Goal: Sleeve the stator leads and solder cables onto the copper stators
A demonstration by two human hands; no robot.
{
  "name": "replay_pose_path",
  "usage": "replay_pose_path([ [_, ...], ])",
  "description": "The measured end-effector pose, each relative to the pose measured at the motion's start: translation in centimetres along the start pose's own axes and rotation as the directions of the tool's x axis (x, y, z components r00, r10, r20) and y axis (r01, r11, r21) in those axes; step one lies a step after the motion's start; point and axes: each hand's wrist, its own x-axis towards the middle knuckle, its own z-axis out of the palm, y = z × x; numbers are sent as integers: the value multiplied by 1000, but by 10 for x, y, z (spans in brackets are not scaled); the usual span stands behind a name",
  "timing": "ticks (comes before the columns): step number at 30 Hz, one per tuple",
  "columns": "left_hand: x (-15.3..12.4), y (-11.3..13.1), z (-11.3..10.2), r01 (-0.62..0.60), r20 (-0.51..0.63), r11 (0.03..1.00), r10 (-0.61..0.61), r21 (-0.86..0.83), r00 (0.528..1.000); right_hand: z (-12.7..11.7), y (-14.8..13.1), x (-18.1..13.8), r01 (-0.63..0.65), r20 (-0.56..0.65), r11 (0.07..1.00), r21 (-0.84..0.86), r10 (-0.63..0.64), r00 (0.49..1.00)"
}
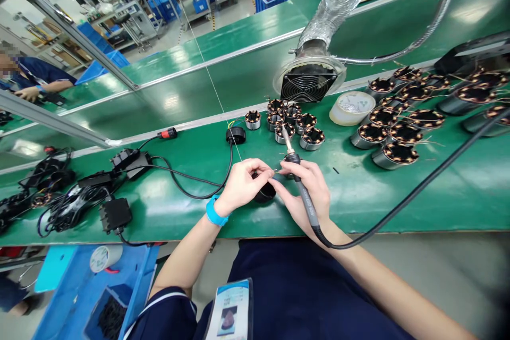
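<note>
My left hand (pixel 244 185), with a blue wristband, is closed in a pinch over a dark round motor part (pixel 264 192) on the green bench. My right hand (pixel 308 191) is closed round a soldering iron (pixel 299 180) whose tip points away towards the small wound stators (pixel 292 125); its thumb and forefinger also pinch thin wires beside the left fingers. The iron's black cable (pixel 418 186) runs off to the right. A thin solder wire (pixel 211 79) stretches from the upper left down to my hands.
A fume fan (pixel 308 82) on a flexible duct stands behind the small stators. Larger stators (pixel 392 133) and a tape roll (pixel 353 108) lie to the right. Black adapters and cables (pixel 115 180) lie at left. A blue bin (pixel 95 297) sits below. Another person (pixel 34 82) works far left.
</note>
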Motion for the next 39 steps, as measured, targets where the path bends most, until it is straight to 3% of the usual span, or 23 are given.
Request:
replay_pose_path([
  [3, 1, 1, -2, -12, 5, 1000, 12, 21, 1000, -1, 5, 2, 1, -23, 998, -62, -2, 1000],
  [13, 4, 4, 3, -92, 77, 954, 73, 286, 994, -2, 0, 12, 91, -18, 992, 85, -89, 996],
  [21, 13, 9, -9, -101, 180, 967, 59, 232, 982, -6, 9, 16, -42, 60, 994, 100, 36, 998],
  [27, 28, 15, -18, -87, 239, 974, 35, 209, 970, -9, 14, 22, -36, 94, 997, 74, 29, 995],
  [34, 40, 8, -8, -54, 153, 993, 37, 110, 988, -5, 25, 26, 115, 58, 993, -27, -113, 992],
  [37, 43, -1, -2, -26, 32, 998, 24, 54, 999, -5, 33, 25, 74, -34, 997, -5, -74, 997],
  [39, 45, -5, 1, -8, -50, 999, 11, 47, 999, -7, 38, 22, -27, -102, 999, 24, 29, 994],
])
